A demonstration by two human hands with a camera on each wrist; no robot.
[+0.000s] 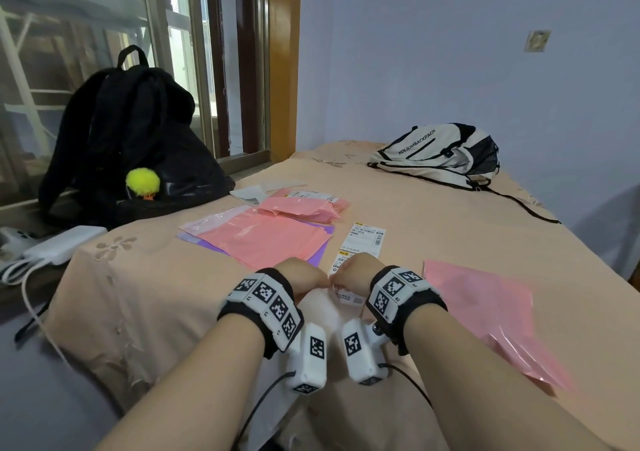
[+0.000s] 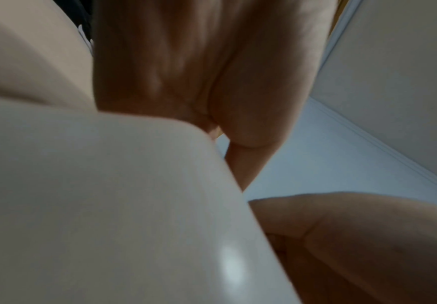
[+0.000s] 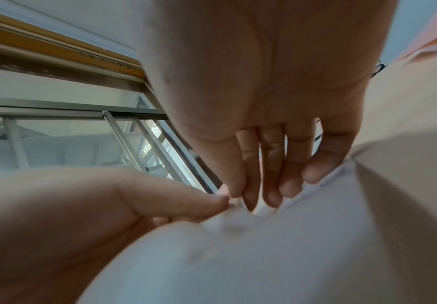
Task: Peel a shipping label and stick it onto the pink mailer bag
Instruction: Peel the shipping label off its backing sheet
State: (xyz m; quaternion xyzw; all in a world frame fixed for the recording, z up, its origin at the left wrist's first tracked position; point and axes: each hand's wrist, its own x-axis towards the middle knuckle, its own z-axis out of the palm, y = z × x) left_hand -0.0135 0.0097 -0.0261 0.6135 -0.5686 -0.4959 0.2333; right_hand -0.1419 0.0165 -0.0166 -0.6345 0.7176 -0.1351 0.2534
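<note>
A white shipping label sheet (image 1: pixel 347 297) is held up just above the bed, between both hands. My left hand (image 1: pixel 320 278) and my right hand (image 1: pixel 337 278) meet at its top edge, and each pinches it there. In the right wrist view the right hand (image 3: pixel 246 197) nips the sheet's (image 3: pixel 238 257) upper edge, with the left hand's fingertips (image 3: pixel 220 202) right against it. In the left wrist view the sheet (image 2: pixel 108 205) hides most of the left hand (image 2: pixel 238 160). A single pink mailer bag (image 1: pixel 485 315) lies flat to the right of the hands.
Two more labels (image 1: pixel 367 237) lie beyond the hands. A stack of pink mailers (image 1: pixel 263 237) on purple ones lies to the far left, with filled pink bags (image 1: pixel 304 206) behind. A black backpack (image 1: pixel 131 138), a white backpack (image 1: pixel 440 154) and a white charger (image 1: pixel 65 244) border the bed (image 1: pixel 433 215).
</note>
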